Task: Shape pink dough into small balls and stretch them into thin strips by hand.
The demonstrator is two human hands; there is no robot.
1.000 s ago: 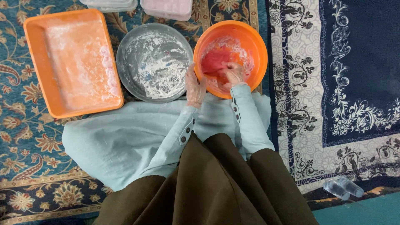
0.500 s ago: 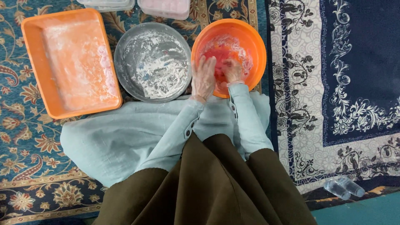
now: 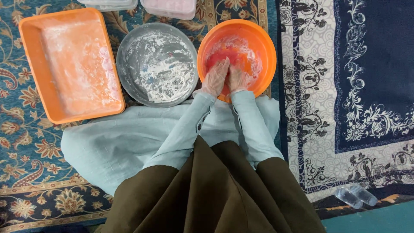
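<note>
Both my hands are down inside a round orange bowl (image 3: 264,47) on the carpet. My left hand (image 3: 215,78), in a thin clear glove, lies flat with fingers pressed on a pink-red dough (image 3: 220,55) at the bowl's bottom. My right hand (image 3: 236,80) sits right beside it, fingers curled into the same dough. White flour dusts the bowl's inner wall. Pale blue sleeves cover both my forearms.
A flour-coated grey metal pan (image 3: 157,64) sits left of the bowl, and an orange rectangular tray (image 3: 69,64) dusted with flour lies further left. Two lidded plastic boxes (image 3: 168,6) stand at the top edge. A clear plastic bottle (image 3: 355,196) lies at the lower right.
My left hand has moved from the bowl's near rim down into the bowl, onto the dough next to my right hand.
</note>
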